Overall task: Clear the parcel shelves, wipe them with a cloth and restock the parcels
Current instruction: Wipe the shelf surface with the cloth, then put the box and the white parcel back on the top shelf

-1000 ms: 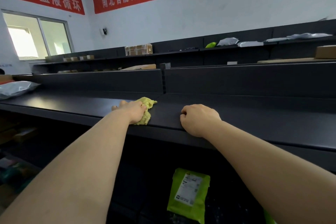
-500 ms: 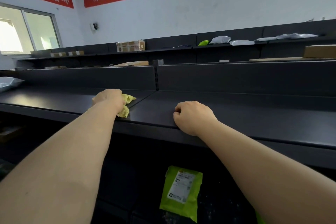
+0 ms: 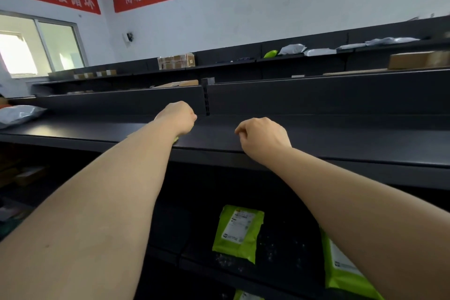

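The black parcel shelf (image 3: pixel 341 139) runs across the view at chest height. My left hand (image 3: pixel 177 117) is on the shelf's surface near the back panel, just left of the upright divider, with its fingers curled down over the yellow-green cloth (image 3: pixel 175 139). Only a sliver of the cloth shows under the wrist. My right hand (image 3: pixel 263 139) rests on the shelf's front edge with its fingers curled and nothing in them.
Green mailer parcels (image 3: pixel 238 231) (image 3: pixel 341 268) lie on the lower shelf below my arms. A grey plastic bag (image 3: pixel 17 114) sits at the shelf's far left. Cardboard boxes (image 3: pixel 176 61) (image 3: pixel 418 59) and pale bags stand on the rear shelves.
My left hand swept the cloth left, then came back right and deeper toward the back panel; the cloth is now mostly hidden under it. My right hand stayed on the front edge.
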